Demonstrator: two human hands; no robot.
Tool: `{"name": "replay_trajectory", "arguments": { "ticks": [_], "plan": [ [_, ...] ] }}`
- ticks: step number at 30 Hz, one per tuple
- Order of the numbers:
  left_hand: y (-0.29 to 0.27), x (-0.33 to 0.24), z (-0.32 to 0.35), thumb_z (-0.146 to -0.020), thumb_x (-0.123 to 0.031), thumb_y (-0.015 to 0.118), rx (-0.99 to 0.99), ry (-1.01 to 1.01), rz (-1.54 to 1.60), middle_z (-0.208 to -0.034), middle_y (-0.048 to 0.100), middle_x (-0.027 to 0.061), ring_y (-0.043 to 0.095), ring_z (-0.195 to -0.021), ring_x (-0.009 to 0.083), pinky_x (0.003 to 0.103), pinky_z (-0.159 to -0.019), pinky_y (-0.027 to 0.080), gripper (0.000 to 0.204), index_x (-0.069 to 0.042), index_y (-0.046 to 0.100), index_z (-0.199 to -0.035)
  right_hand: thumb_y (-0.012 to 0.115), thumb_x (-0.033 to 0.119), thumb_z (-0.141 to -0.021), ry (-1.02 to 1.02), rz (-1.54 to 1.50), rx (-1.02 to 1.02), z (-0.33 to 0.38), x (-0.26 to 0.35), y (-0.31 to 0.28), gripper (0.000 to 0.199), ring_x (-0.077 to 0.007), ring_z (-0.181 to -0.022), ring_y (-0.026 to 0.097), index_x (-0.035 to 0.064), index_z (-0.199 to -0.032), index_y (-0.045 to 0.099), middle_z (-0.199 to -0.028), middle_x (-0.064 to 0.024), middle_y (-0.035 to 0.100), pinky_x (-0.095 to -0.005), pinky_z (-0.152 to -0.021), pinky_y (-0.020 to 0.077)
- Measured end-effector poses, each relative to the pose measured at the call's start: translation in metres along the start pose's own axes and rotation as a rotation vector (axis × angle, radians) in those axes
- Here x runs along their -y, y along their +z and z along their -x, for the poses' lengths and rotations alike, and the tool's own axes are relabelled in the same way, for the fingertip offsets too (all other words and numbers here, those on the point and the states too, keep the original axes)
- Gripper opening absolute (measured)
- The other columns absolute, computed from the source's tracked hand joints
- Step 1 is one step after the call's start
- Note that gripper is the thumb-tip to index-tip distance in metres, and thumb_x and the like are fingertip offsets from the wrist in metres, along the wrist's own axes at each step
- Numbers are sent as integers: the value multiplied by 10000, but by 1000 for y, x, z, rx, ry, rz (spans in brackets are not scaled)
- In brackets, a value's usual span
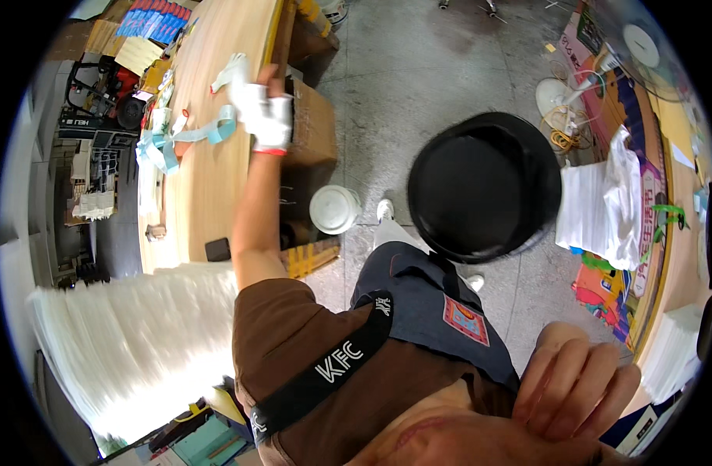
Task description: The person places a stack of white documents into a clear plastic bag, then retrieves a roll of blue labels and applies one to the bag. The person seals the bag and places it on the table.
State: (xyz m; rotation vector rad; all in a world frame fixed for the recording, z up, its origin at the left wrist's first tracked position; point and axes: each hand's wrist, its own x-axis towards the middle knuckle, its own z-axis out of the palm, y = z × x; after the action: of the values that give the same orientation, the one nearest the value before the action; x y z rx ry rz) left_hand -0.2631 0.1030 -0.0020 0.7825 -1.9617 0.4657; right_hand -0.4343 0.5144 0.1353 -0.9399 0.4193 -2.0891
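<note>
Over the table [204, 190], sweeping your left hand [264, 116], opening and grip unclear, risked snagging the blue strip [225, 124]; your right hand [577, 380] half-curled, seemingly empty.

A white fabric glove [272, 124] with a red-edged cuff covers much of the left hand [264, 110], leaving some fingertips bare. Just beyond it, a second white glove [233, 71] is limp over the pale wooden worktop [204, 182]; whether it is gripped is unclear.
</note>
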Motion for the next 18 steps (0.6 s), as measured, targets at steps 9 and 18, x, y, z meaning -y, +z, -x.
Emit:
{"name": "replay_trajectory", "arguments": {
  "ticks": [9, 18],
  "plan": [
    [-63, -317, 55, -635, 31, 604, 523, 433, 940, -1096, 586, 109, 526, -1063, 305, 457, -959, 386, 302, -72, 643, -917, 570, 262, -840, 2, 636, -107, 51, 178, -150, 364, -198, -870, 565, 41, -1092, 427, -1003, -158, 567, -337, -745, 454],
    [17, -547, 20, -863, -159, 562, 1095, 25, 1692, -1295, 456, 118, 424, -1207, 248, 307, -955, 352, 470, -37, 407, -1289, 506, 522, -840, -202, 1085, -1104, 112, 423, -333, 609, -246, -1153, 429, 64, -1233, 419, -1220, -134, 462, -380, -985, 342]
  ]
}}
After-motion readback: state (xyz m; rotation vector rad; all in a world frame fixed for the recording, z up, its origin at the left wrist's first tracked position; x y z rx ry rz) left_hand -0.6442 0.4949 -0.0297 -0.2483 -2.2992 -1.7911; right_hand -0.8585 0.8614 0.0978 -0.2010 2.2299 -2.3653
